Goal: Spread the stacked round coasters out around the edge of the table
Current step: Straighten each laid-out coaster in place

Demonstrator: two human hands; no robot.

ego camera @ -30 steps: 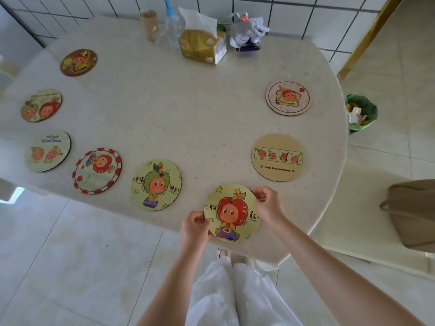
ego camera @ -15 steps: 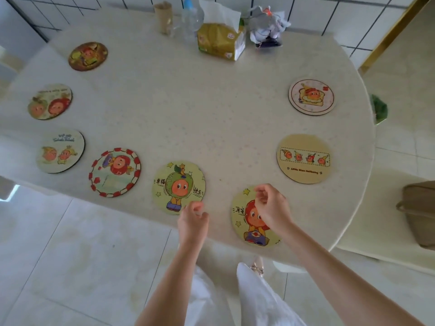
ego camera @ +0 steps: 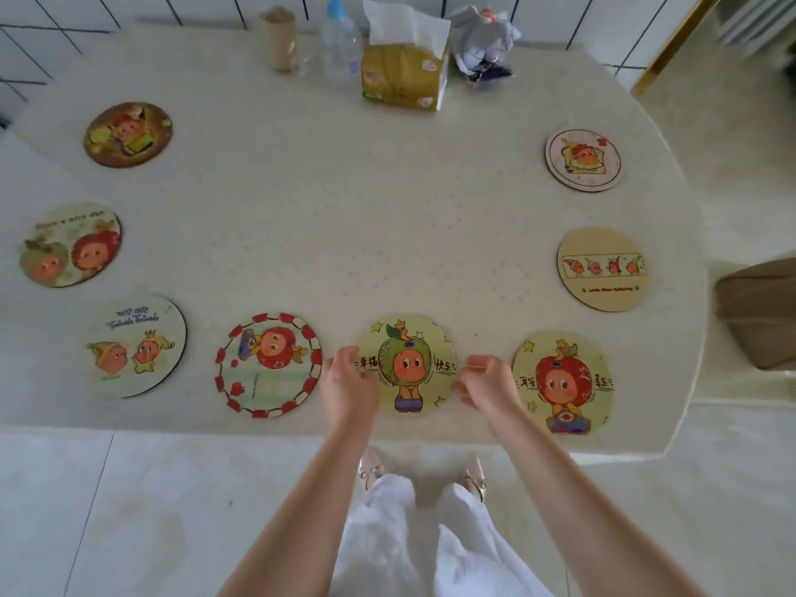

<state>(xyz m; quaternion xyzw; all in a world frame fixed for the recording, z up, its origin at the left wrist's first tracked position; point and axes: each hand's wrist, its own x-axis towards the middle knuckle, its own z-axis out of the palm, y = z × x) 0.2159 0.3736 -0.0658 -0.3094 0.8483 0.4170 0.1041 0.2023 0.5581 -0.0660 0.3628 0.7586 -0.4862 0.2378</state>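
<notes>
Several round cartoon coasters lie singly around the edge of the pale table [ego camera: 344, 230]. Along the front edge sit a red-bordered coaster [ego camera: 269, 364], a green apple coaster [ego camera: 407, 368] and a red apple coaster [ego camera: 562, 381]. My left hand [ego camera: 349, 381] pinches the green apple coaster's left edge. My right hand [ego camera: 484, 381] curls against its right edge. That coaster lies flat on the table. On the right lie a tan coaster [ego camera: 603, 269] and a toast coaster [ego camera: 583, 159]. A pale coaster [ego camera: 133, 344], a two-fruit coaster [ego camera: 71, 243] and a brown coaster [ego camera: 128, 133] lie on the left.
At the table's back stand a tissue box [ego camera: 402, 75], a clear bottle [ego camera: 340, 40], a cardboard tube [ego camera: 279, 38] and a crumpled bag [ego camera: 482, 40]. A brown bag [ego camera: 762, 312] sits off the table's right side. A tiled wall runs behind.
Both hands let go of the red apple coaster, which now lies at the front right. They moved left onto the green apple coaster.
</notes>
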